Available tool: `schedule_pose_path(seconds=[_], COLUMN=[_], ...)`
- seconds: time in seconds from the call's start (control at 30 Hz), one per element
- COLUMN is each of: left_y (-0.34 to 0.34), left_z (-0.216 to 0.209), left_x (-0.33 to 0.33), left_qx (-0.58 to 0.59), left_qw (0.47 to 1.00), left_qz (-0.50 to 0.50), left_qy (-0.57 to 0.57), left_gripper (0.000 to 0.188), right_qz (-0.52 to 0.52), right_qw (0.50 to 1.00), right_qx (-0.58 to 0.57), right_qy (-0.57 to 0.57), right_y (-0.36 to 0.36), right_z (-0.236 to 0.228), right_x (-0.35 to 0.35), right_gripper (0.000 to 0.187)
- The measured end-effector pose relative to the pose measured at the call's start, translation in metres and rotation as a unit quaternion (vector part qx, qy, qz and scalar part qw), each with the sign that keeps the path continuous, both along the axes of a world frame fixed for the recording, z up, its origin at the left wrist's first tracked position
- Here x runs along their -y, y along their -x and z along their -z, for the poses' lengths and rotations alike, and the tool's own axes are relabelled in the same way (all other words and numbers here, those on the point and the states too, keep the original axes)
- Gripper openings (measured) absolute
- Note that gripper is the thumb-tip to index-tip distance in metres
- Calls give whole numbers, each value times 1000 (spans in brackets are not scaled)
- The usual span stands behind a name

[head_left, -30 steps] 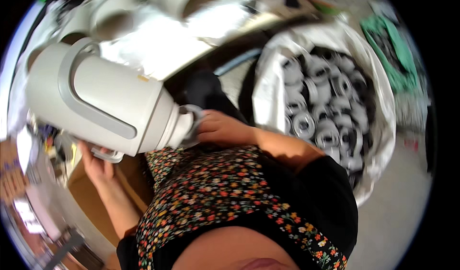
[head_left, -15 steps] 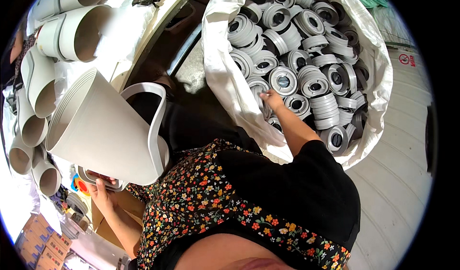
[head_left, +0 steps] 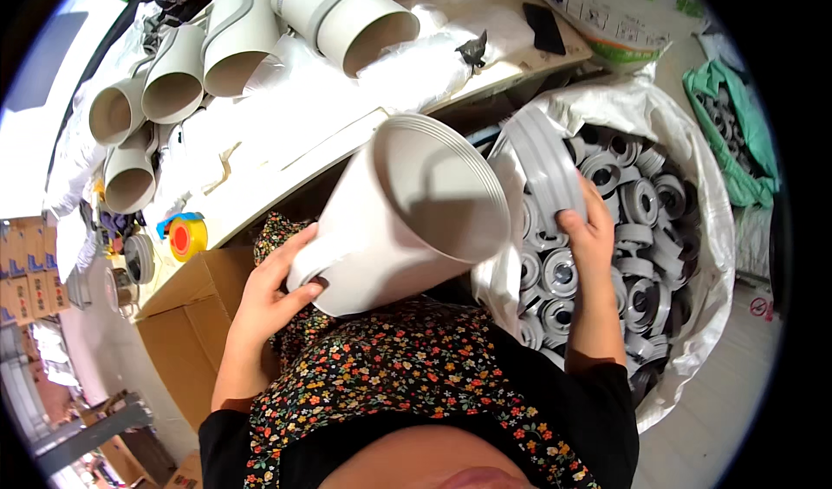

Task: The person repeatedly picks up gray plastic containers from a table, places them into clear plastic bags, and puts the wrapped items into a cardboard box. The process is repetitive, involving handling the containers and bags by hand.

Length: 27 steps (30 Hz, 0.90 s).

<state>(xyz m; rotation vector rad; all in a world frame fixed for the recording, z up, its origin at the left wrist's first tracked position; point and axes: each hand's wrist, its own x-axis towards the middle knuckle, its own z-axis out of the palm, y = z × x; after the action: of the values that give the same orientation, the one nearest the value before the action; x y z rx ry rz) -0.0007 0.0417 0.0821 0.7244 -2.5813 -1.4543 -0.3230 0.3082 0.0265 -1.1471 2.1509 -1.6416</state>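
In front of my body a light grey plastic pitcher (head_left: 364, 242) is tilted, its open, ridged mouth facing up and to the right. My left hand (head_left: 270, 291) grips it at the handle side, thumb and fingers wrapped there; most of the handle is out of sight. A grey ridged round lid (head_left: 544, 172), seen edge-on, is pinched in my right hand (head_left: 593, 239), just right of the pitcher's mouth and apart from it. Below that hand stands a white woven sack (head_left: 706, 350) full of similar lids (head_left: 641, 203) with dark centres.
Several grey pitchers (head_left: 238, 34) lie on the white table (head_left: 286, 155) at the upper left, near clear plastic bags. A black phone (head_left: 543, 28) rests at the table's far end. Yellow tape (head_left: 187, 237) and a cardboard box (head_left: 195, 324) are at left. A green sack (head_left: 737, 133) stands far right.
My right hand has come up out of the sack with a lid. The pitcher has turned, its mouth now toward the right, and my left hand has shifted on it. The view has swung left.
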Motion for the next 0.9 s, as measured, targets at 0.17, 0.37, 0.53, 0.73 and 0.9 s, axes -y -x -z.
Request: schedule_pose_path(seconds=[0.17,0.37,0.53,0.73,0.9], left_y=[5,-12,-23,-31,-32], left_z=[-5,-4,12,6,17], left_x=[-7,16,45,3,72], left_qx=[-24,-45,-74,-66,-54], left_qw=[1000,999,996,993,981], left_qz=[-9,3,-24,-99,-21], left_qy=[12,10,-50,-12,-187], left_gripper=[52,55,41,36,36], right_qz=[-189,-238,-285,-313,-361], right_qw=[944,929,907,899,855], right_qx=[-267,-275,-299,-299,-349], right_qy=[37,68,88,65,127], right_y=[-22,-37,-44,-46,-46], right_z=[-73,-82,-89,-95,-109], right_x=[82,110,116,119,135], right_gripper=[57,58,57,54,53])
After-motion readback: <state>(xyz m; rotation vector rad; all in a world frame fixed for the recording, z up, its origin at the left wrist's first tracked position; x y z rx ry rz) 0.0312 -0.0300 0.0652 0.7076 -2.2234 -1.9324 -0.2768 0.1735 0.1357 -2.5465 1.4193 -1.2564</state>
